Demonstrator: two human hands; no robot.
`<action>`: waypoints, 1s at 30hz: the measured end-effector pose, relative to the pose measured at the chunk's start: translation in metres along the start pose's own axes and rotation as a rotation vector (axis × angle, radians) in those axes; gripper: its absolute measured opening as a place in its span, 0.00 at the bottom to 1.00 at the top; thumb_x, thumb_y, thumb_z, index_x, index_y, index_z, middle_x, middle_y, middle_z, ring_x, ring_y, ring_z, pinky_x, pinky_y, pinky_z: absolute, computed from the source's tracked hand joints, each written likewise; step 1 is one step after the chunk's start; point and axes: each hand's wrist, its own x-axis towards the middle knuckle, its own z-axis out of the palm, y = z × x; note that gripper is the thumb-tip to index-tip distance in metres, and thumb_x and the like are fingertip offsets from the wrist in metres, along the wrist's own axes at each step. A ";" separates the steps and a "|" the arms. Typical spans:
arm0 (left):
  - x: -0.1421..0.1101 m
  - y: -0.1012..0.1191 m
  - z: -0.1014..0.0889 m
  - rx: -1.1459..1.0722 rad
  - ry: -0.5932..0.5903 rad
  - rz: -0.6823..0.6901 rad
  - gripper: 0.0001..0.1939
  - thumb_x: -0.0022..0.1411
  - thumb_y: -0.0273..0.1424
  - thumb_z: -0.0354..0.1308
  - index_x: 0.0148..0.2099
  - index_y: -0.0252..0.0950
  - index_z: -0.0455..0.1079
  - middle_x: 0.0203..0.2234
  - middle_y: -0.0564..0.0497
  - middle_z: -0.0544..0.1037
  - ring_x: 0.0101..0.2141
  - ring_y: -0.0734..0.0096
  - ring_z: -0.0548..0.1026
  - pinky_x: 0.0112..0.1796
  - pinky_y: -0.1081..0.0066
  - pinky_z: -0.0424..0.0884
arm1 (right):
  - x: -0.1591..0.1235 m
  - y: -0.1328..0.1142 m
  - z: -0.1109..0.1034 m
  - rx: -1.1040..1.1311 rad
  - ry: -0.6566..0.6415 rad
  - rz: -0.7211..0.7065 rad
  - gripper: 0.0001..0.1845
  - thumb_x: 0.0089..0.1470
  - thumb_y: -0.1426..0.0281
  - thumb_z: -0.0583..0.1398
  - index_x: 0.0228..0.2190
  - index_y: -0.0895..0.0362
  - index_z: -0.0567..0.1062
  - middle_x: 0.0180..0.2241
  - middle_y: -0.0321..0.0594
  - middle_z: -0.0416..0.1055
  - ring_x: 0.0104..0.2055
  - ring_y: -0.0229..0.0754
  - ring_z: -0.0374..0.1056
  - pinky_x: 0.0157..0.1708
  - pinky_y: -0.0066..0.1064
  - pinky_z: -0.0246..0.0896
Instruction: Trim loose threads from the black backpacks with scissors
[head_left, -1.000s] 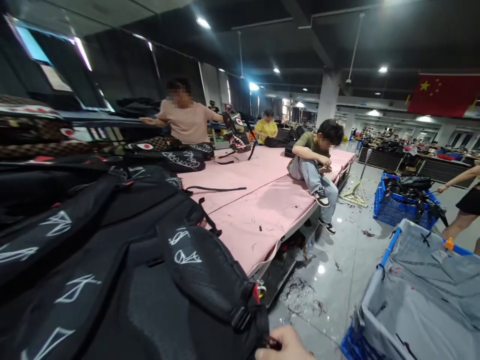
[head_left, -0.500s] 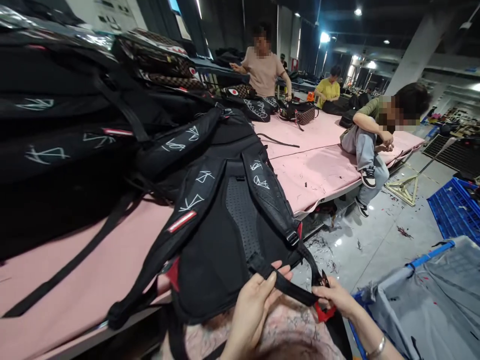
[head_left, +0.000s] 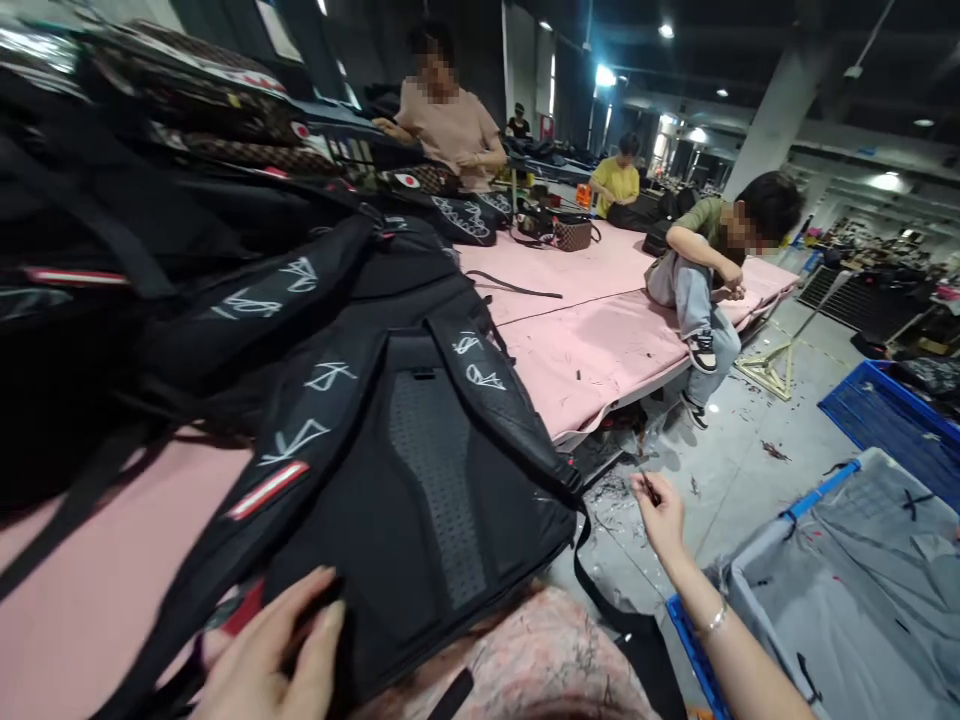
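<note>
A black backpack [head_left: 360,490] lies back panel up, on the pink table edge and against my lap. Its padded straps bear white scribbled marks, and a red-and-white label [head_left: 268,490] sits on the left one. My left hand [head_left: 270,650] is at the lower left side of the pack, thumb and fingers apart over the black fabric; part of it is cut off by the frame. Off the pack's right side, above the floor, my right hand [head_left: 664,520] is closed around small dark thread snips [head_left: 649,489]. A loose webbing strap [head_left: 589,570] hangs from the pack's right side.
More black bags [head_left: 75,330] are heaped at left. Checkered bags [head_left: 574,232] lie farther along the pink table [head_left: 600,340]. One person [head_left: 457,130] stands behind it, another [head_left: 697,260] sits on its edge. A grey-lined blue crate [head_left: 825,540] stands at right.
My left hand has let go of the lower webbing strap and moved left to the pack's side. My right hand has moved up, away from the strap. The view has shifted right.
</note>
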 end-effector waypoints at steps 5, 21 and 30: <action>0.037 0.005 -0.026 0.107 -0.025 0.034 0.19 0.58 0.36 0.46 0.49 0.31 0.65 0.61 0.39 0.52 0.58 0.47 0.55 0.54 0.52 0.54 | 0.000 -0.037 0.044 -0.025 -0.322 -0.326 0.28 0.45 0.66 0.62 0.50 0.52 0.67 0.48 0.44 0.65 0.48 0.45 0.63 0.47 0.35 0.59; 0.036 0.022 -0.040 -0.875 -0.052 -0.530 0.17 0.42 0.33 0.64 0.38 0.34 0.72 0.36 0.49 0.73 0.47 0.61 0.68 0.50 0.58 0.65 | 0.067 -0.041 0.074 0.541 -0.154 0.356 0.23 0.39 0.53 0.63 0.19 0.54 0.57 0.13 0.21 0.45 0.13 0.27 0.39 0.12 0.23 0.38; 0.026 0.020 0.004 -0.755 -0.001 -0.497 0.26 0.44 0.35 0.63 0.47 0.35 0.66 0.50 0.42 0.68 0.52 0.57 0.65 0.53 0.56 0.57 | 0.029 -0.003 0.078 0.391 -0.104 0.332 0.28 0.35 0.54 0.63 0.34 0.63 0.73 0.22 0.36 0.69 0.23 0.37 0.61 0.24 0.28 0.57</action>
